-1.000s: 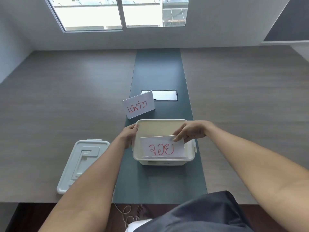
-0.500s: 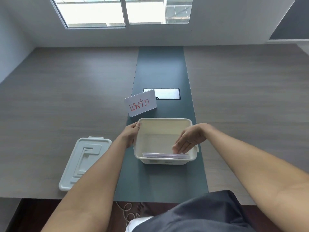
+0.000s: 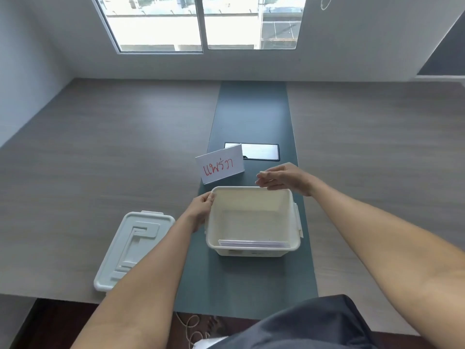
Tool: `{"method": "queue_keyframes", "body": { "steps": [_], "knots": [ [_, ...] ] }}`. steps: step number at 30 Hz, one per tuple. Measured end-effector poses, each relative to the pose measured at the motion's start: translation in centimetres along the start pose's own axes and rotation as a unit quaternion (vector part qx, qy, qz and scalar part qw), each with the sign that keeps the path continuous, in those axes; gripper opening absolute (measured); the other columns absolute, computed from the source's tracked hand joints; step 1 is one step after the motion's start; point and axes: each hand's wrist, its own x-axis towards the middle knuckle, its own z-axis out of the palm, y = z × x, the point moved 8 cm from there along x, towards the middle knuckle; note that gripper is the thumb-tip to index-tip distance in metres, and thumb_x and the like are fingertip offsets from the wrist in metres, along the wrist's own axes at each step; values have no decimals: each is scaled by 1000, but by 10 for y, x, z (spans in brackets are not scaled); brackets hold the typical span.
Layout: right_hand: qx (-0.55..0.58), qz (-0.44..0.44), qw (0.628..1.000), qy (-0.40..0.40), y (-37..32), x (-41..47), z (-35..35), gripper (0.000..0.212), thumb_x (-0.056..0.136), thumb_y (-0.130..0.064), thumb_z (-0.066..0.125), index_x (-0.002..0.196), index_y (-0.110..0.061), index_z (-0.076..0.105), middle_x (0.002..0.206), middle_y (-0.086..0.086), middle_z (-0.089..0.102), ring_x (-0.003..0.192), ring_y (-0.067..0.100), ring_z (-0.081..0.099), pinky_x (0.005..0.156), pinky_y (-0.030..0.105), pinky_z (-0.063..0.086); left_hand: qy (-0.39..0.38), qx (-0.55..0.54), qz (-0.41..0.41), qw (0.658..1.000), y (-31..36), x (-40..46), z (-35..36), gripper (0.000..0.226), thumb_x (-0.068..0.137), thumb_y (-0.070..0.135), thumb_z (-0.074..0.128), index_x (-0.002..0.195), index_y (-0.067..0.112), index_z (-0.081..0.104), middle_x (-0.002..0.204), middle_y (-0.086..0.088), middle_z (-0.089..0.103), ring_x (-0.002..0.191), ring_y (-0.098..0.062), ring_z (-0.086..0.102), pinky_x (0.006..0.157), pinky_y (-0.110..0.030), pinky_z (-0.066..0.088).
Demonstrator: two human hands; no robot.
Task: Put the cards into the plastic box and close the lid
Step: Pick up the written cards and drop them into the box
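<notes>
So far, some white cards (image 3: 254,243) already lie inside the plastic box (image 3: 253,221), stacked against its near wall. One more card (image 3: 219,166) is not in yet; it stands on the dark strip of the table (image 3: 251,114), just past the far side of the box, with red writing on its front. The left hand (image 3: 201,210) holds the left rim of the box, fingers curled over the edge. The right hand (image 3: 281,178) is open and holds nothing (its fingers are loosely spread), and it hangs over the far rim, near the standing card. I think that card needs picking up next. The lid (image 3: 133,250) lies flat on the table, well off to the left of the box, so closing has not begun. Roughly, the job looks about half done: one card and the lid are left.
</notes>
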Motion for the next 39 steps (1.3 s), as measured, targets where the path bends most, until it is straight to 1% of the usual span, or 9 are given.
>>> {"method": "queue_keyframes", "body": {
  "steps": [3, 7, 11, 15, 21, 25, 29, 35, 39],
  "knots": [
    [-27, -24, 999, 34, -15, 12, -6, 40, 92, -32, 70, 121, -4, 72, 116, 9, 76, 111, 20, 71, 104, 38, 52, 12, -10, 7, 1000, 4, -3, -7, 28, 104, 34, 42, 96, 31, 69, 102, -3, 73, 95, -22, 65, 97, -45, 52],
    [-76, -47, 995, 54, -34, 29, -2, 32, 91, -33, 70, 117, -15, 76, 119, 4, 74, 116, 19, 67, 103, 34, 52, 28, -13, 11, 999, 4, -3, -18, 28, 104, 32, 41, 101, 28, 68, 97, -1, 73, 94, -22, 65, 89, -38, 53],
    [-143, -63, 986, 61, -51, 51, 8, 36, 94, -28, 64, 128, -17, 70, 130, -3, 68, 118, 14, 61, 98, 27, 44, 15, -2, 13, 1000, 0, 2, -21, 32, 104, 35, 40, 120, 23, 66, 111, -4, 73, 101, -21, 66, 93, -37, 52],
    [-218, -59, 970, 87, -61, 85, 11, 39, 94, -24, 59, 132, -17, 66, 138, -1, 63, 124, 17, 61, 102, 32, 48, -2, -39, -4, 999, -4, 4, -20, 35, 104, 34, 41, 128, 19, 62, 119, -8, 71, 100, -20, 67, 96, -40, 51],
    [-354, -59, 930, 77, -79, 130, 17, 46, 97, -25, 55, 143, -18, 55, 153, 2, 45, 138, 22, 46, 113, 35, 36, -23, -62, -39, 997, -6, 4, -22, 34, 103, 36, 44, 126, 21, 64, 107, 0, 75, 84, -9, 72, 70, -24, 58],
    [-435, -63, 897, 56, -86, 160, 24, 48, 103, -21, 44, 150, -17, 44, 162, 4, 32, 144, 27, 39, 117, 39, 32, -29, -75, -44, 996, -5, 2, -22, 33, 102, 37, 45, 126, 24, 63, 111, 0, 74, 88, -10, 71, 76, -25, 58],
    [-509, -25, 860, 16, -80, 190, 24, 54, 103, -32, 40, 156, -26, 29, 166, 1, 19, 147, 37, 33, 116, 50, 31, -15, -83, -38, 996, -7, 1, -22, 34, 102, 37, 45, 128, 24, 62, 112, 0, 74, 90, -9, 71, 77, -25, 57],
    [-600, -44, 798, 27, -70, 196, 30, 49, 99, -14, 43, 147, -21, 42, 145, 9, 48, 131, 35, 48, 106, 42, 36, 9, -77, -15, 997, -11, 4, -22, 38, 101, 39, 47, 130, 18, 62, 119, -4, 73, 100, -14, 71, 90, -31, 56],
    [-591, -44, 802, 74, -63, 189, 34, 39, 89, 3, 43, 119, -13, 61, 122, 10, 62, 111, 35, 60, 78, 34, 39, 12, -75, -10, 997, -9, 4, -23, 37, 101, 37, 47, 129, 17, 62, 118, -5, 74, 100, -15, 71, 88, -29, 56]
  ]
}}
